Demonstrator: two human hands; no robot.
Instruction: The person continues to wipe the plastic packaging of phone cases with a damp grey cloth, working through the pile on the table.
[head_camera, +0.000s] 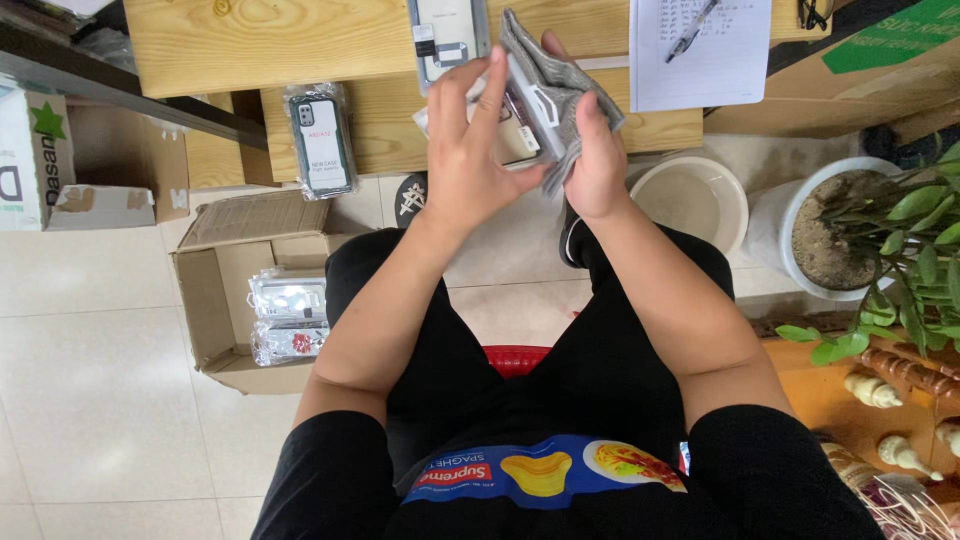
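Phone case: a packaged phone case (527, 105) with a grey cloth (560, 75) wrapped around it, held up in the upper middle of the frame, above the wooden bench (300, 40).
Axis: its long side runs up and down the frame, tilted slightly left.
Left hand: left hand (470, 150) lies on the case's left, fingers spread narrow and flat against its face, thumb side partly hidden.
Right hand: right hand (597, 160) grips from the right, fingers curled around cloth and case; both hands are equally close.
On the bench: another packaged case (321, 140) at upper left, a paper sheet (700, 55) with a pen (690, 30) at upper right.
Floor: an open cardboard box (215, 290) holding more packets at left; a white basin (700, 195) and a potted plant (890, 230) at right.
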